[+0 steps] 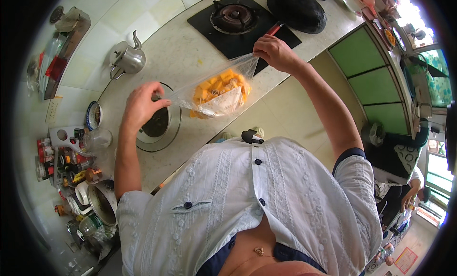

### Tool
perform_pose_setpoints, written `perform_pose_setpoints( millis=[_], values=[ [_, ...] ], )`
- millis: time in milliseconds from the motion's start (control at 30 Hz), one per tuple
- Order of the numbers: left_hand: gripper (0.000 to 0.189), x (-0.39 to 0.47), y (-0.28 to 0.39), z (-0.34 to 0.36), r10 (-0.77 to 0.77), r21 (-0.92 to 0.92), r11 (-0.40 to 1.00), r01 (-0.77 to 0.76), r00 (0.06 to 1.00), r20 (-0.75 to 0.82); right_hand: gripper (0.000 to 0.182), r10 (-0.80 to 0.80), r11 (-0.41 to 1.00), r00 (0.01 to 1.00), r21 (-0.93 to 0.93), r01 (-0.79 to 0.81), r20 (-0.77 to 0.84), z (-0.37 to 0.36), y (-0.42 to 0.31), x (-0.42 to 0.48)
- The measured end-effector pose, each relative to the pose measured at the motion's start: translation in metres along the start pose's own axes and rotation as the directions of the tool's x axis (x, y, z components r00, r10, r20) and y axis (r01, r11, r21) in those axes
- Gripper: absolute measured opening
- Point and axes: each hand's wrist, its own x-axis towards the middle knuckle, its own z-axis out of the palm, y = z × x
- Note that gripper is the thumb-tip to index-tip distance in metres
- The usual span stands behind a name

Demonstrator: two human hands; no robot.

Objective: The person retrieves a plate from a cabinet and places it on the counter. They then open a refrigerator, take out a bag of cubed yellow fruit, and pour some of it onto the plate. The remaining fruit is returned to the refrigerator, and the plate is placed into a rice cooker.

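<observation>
A clear plastic bag (223, 94) of orange-yellow cubed pieces, perhaps pumpkin, lies on the countertop, its top stretched between my hands. My left hand (144, 104) pinches one corner between thumb and fingers, above a round pot (157, 124) with dark contents and a glass rim or lid around it. Pinched in the fingers of my right hand (275, 53) is the opposite corner, close to the red handle (274, 29) of a black wok by the stove. White paper or a printed label with small marks shows against the cubes.
A gas stove (234, 17) and a black wok (297, 11) are at the back. A steel kettle (128, 58) stands by the tiled wall. Spice jars (44, 151), a bowl (94, 115) and a steel pot (103, 201) crowd the left. Another person (410, 194) is at far right.
</observation>
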Motion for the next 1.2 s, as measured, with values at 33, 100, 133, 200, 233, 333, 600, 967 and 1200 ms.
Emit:
perform_pose_setpoints(
  millis=[33, 100, 133, 200, 233, 333, 600, 967, 1200],
  values=[
    [0.041, 0.007, 0.01, -0.002, 0.123, 0.019, 0.992, -0.122, 0.987, -0.105, 0.01, -0.002, 1.0, 1.0, 0.001, 0.002, 0.005, 0.001, 0.001, 0.0],
    [0.058, 0.029, 0.048, 0.002, 0.311, 0.056, 0.951, -0.305, 0.932, -0.185, 0.01, -0.009, 1.0, 1.0, 0.003, 0.009, 0.017, 0.0, 0.002, 0.0],
    [0.064, 0.042, 0.074, 0.009, 0.372, 0.059, 0.928, -0.367, 0.913, -0.17, 0.01, -0.003, 1.0, 1.0, 0.015, 0.002, 0.025, 0.001, 0.002, 0.001],
    [0.066, 0.07, 0.104, 0.041, 0.465, 0.043, 0.885, -0.464, 0.877, -0.119, 0.009, 0.006, 1.0, 0.999, 0.03, -0.007, 0.033, -0.002, -0.002, 0.003],
    [0.061, 0.086, 0.118, 0.056, 0.432, 0.096, 0.9, -0.424, 0.899, -0.073, 0.009, 0.0, 1.0, 1.0, 0.028, 0.0, 0.021, -0.002, -0.003, 0.003],
    [0.021, 0.122, 0.134, 0.093, 0.392, 0.129, 0.918, -0.376, 0.91, -0.137, 0.008, -0.001, 1.0, 1.0, 0.03, 0.001, -0.012, -0.002, -0.003, -0.001],
    [0.007, 0.131, 0.132, 0.107, 0.351, 0.047, 0.935, -0.352, 0.894, -0.277, 0.006, -0.058, 0.998, 0.997, 0.011, 0.058, -0.051, 0.0, -0.001, 0.0],
    [0.007, 0.125, 0.144, 0.099, 0.37, 0.043, 0.926, -0.375, 0.88, -0.299, 0.008, -0.053, 0.998, 0.999, -0.033, 0.053, -0.001, -0.006, -0.004, 0.001],
    [0.013, 0.126, 0.096, 0.111, 0.503, -0.11, 0.815, -0.57, 0.788, -0.357, 0.009, -0.147, 0.957, 0.987, -0.242, 0.158, 0.062, 0.002, -0.003, 0.005]
  ],
)
